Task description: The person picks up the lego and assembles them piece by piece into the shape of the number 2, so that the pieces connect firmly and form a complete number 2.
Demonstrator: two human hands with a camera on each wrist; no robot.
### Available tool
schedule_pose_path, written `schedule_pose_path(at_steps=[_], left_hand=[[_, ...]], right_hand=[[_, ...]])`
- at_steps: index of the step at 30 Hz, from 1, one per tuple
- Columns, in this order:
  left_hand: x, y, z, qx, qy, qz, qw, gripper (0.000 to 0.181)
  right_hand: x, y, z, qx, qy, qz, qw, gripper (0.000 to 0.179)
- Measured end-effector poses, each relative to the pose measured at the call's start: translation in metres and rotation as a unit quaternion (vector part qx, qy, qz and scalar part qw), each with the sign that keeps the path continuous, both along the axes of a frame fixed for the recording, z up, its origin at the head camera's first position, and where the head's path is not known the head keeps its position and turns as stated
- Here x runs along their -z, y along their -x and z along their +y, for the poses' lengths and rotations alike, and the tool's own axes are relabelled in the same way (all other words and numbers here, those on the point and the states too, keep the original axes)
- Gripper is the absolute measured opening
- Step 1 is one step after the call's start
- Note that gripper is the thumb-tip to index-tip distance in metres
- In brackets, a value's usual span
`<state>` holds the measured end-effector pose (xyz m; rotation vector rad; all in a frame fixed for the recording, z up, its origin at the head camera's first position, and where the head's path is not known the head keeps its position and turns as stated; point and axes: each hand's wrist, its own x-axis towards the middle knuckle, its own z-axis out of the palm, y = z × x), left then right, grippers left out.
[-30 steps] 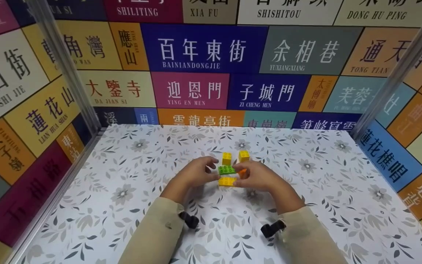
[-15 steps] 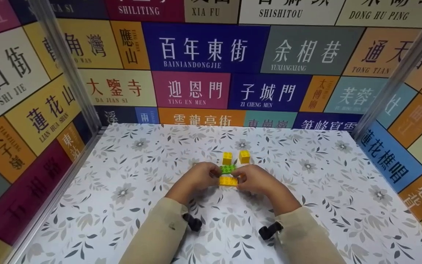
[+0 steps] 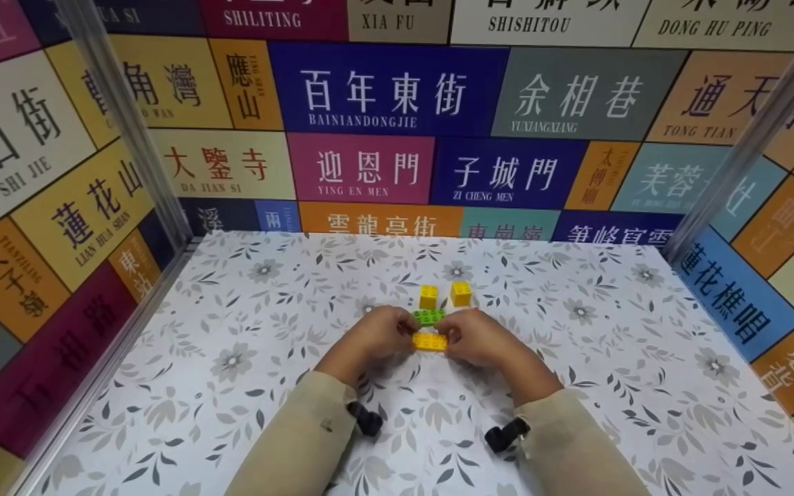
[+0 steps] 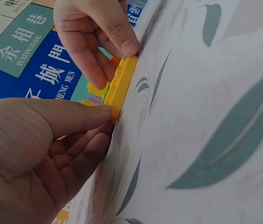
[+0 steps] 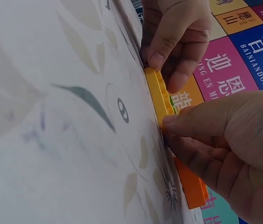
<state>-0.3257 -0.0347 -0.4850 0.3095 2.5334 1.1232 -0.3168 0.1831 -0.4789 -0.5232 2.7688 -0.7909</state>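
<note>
- Located a long yellow brick (image 3: 430,342), studs up, low over the tabletop (image 3: 431,420), between left hand (image 3: 387,332) and right hand (image 3: 478,336); full contact with the surface not confirmed.
- Noted a change within the last second: left hand brought in from just beside the long yellow brick to its left end. Judged to mean a two-ended hold, apparently suited to steadying or shifting it.
- Observed left hand pinching the left end between thumb and curled fingers.
- Observed right hand pinching the right end likewise, thumb and finger drawn in to the brick.
- Recorded just behind: a green brick (image 3: 429,317), lying flat; touch by either hand not determinable.
- Recorded farther back: a small yellow block (image 3: 428,297) and, apart to its right, a second yellow block (image 3: 461,294).
- Found beside right hand, in the right wrist view: an orange brick (image 5: 190,183), mostly hidden from the head view.
</note>
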Motion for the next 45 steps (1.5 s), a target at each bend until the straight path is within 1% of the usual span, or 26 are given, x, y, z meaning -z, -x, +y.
schedule_pose_path(at_steps=[7, 10, 13, 15, 18, 22, 24, 29, 34, 38, 45], left_hand=[[-0.002, 0.0, -0.005, -0.018, -0.002, -0.022, 0.9996, 0.031], [-0.002, 0.0, -0.01, -0.025, -0.006, -0.021, 0.9994, 0.032], [-0.001, -0.002, -0.015, -0.029, -0.011, -0.009, 0.9995, 0.032], [0.0, -0.002, -0.019, -0.027, -0.014, 0.002, 0.9995, 0.032], [0.002, -0.003, -0.025, -0.018, -0.015, 0.012, 0.9996, 0.032], [0.005, -0.005, -0.033, -0.011, -0.006, 0.006, 0.9999, 0.03], [0.006, -0.005, -0.035, -0.008, -0.001, 0.002, 1.0, 0.03], [0.004, -0.007, -0.035, -0.014, 0.014, -0.014, 0.9997, 0.029], [0.001, -0.009, -0.033, -0.026, 0.014, -0.03, 0.9991, 0.029], [0.002, -0.008, -0.034, -0.02, 0.007, -0.032, 0.9993, 0.029], [0.003, -0.008, -0.034, -0.022, 0.004, -0.033, 0.9992, 0.028]], right_hand=[[0.0, -0.002, -0.006, 0.005, 0.011, -0.013, 0.9998, 0.042], [0.0, -0.002, -0.01, -0.001, 0.009, -0.007, 0.9999, 0.043], [0.001, -0.001, -0.013, -0.009, 0.007, 0.004, 0.9999, 0.043], [0.002, -0.002, -0.015, -0.01, 0.009, 0.0, 0.9999, 0.043], [0.003, -0.004, -0.017, -0.008, 0.021, -0.022, 0.9995, 0.044], [0.004, -0.007, -0.02, -0.01, 0.038, -0.046, 0.9982, 0.044], [0.005, -0.008, -0.021, -0.014, 0.039, -0.044, 0.9982, 0.043], [0.005, -0.01, -0.021, -0.022, 0.035, -0.031, 0.9987, 0.043], [0.004, -0.01, -0.019, -0.018, 0.036, -0.038, 0.9985, 0.043], [0.005, -0.01, -0.018, -0.017, 0.034, -0.039, 0.9985, 0.044], [0.003, -0.01, -0.018, -0.009, 0.036, -0.044, 0.9983, 0.042]])
